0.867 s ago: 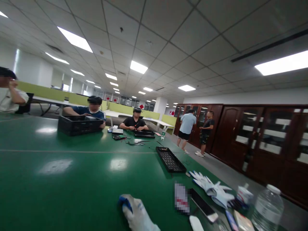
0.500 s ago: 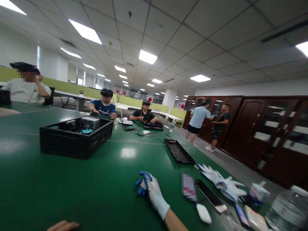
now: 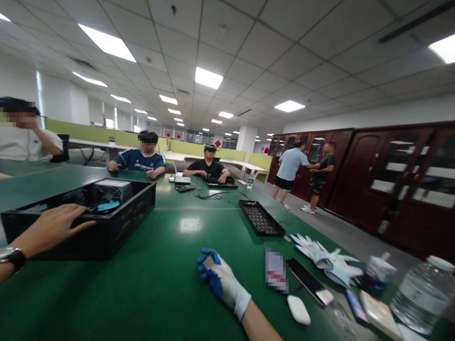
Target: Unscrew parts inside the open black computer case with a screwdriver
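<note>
left hand: bare, watch on wrist, fingers spread flat and released, resting on near rim of black open-top computer case; nothing grasped.
right hand: white knit glove with blue fingertips, fingers curled loosely inward, on the green bench; can't tell if anything is pinched inside.
case: sits on bench at left, grey power supply box with round fan grille inside at the far end, a teal-blue part beside it.
right of gloved hand: blurred-out card, then black smartphone lying flat, small white oval object just in front of them.
further right: spare pair of white work gloves in a heap, clear plastic water bottle with white cap at bench edge.
mid bench: black perforated panel lying flat, well apart from both hands.
far end: three seated people at the bench, two people standing by dark wooden cabinets.
</note>
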`<state>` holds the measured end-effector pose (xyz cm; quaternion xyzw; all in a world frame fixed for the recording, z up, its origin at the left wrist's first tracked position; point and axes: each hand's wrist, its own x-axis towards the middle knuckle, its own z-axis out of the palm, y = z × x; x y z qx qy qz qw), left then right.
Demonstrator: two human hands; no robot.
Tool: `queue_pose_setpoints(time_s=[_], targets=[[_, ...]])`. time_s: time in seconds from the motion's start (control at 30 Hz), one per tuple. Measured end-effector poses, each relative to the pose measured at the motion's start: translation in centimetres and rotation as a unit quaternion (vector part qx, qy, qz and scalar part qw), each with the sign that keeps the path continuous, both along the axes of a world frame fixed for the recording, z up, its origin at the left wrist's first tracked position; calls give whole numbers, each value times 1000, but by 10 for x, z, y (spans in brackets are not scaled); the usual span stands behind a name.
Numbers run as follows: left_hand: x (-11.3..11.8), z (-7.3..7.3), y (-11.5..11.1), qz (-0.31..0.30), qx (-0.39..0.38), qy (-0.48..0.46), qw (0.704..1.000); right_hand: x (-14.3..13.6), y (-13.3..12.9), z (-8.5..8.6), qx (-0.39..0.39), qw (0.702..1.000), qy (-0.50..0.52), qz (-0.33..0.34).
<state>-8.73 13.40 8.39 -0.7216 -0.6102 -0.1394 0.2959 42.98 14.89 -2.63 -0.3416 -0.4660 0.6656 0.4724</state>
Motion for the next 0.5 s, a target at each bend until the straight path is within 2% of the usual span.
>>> queue_pose_setpoints(time_s=[0.1,0.27,0.33,0.4,0.5], targets=[[4,-3,-3,31,-26,29,999,0,4,-7,27,999,-32,-13],[60,34,-48,61,-112,-25,992,1,1,-14,106,982,-147,-60],[83,38,-77,54,-117,-25,991,1,-4,-12,145,967,-201,-59],[99,24,-117,52,-133,-38,989,2,-9,-10,184,951,-244,-48],[112,-20,-195,53,-138,-75,986,6,-17,-10,241,926,-290,-17]])
